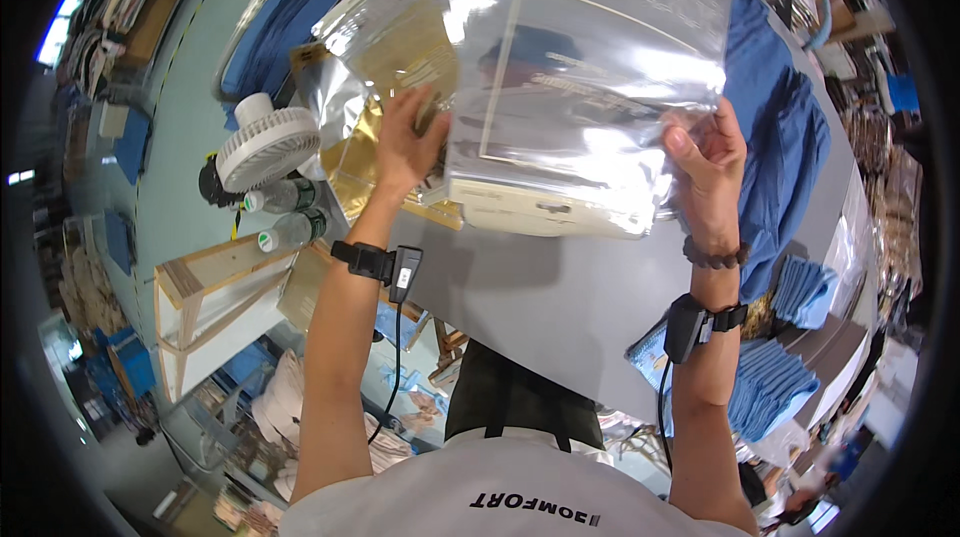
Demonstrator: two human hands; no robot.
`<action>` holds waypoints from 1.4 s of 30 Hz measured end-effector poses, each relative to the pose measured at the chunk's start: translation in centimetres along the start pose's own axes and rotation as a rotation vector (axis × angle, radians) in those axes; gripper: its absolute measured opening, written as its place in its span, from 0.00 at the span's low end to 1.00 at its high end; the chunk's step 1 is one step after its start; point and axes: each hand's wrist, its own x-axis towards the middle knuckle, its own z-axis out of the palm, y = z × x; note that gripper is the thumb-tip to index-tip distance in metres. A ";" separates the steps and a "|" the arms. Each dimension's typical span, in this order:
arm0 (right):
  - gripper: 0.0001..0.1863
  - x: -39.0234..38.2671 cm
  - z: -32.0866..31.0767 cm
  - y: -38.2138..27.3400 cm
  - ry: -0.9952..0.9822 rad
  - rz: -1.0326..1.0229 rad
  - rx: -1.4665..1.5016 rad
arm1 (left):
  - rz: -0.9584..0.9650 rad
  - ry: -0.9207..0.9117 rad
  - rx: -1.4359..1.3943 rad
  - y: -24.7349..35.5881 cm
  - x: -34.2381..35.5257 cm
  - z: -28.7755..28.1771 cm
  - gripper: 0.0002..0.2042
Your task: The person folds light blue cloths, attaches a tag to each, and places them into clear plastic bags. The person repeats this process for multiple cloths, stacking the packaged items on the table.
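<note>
A large silver see-through plastic packaging bag [600,87], with a pale printed frame and a cream strip along its near edge, lies in front of me over the grey table. My right hand [712,162] grips its right edge between thumb and fingers. Beside its left edge, my left hand [410,142] reaches over shiny gold-and-clear plastic bags [385,47], fingers apart, seemingly touching them. Part of that hand's underside is hidden. Dark blue fabric [790,137] lies along the table just past my right hand.
On the left stand a white fan [268,147] and two clear bottles [290,229], near a wooden frame [220,277]. More blue fabric [285,27] lies behind the fan. Stacks of folded light-blue cloth [770,387] sit at the right of the grey table [500,277].
</note>
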 end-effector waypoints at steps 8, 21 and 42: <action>0.11 -7.3 -7.4 7.7 -0.132 0.351 -0.345 | -0.617 0.208 -0.230 -1.0 3.4 -0.8 0.31; 0.27 4.2 5.4 12.6 -0.052 0.053 -0.591 | -0.948 0.087 -0.495 -3.1 5.6 -3.3 0.15; 0.35 7.5 6.8 21.1 -0.167 0.494 -0.019 | -0.681 -0.015 -0.705 3.0 4.5 0.7 0.32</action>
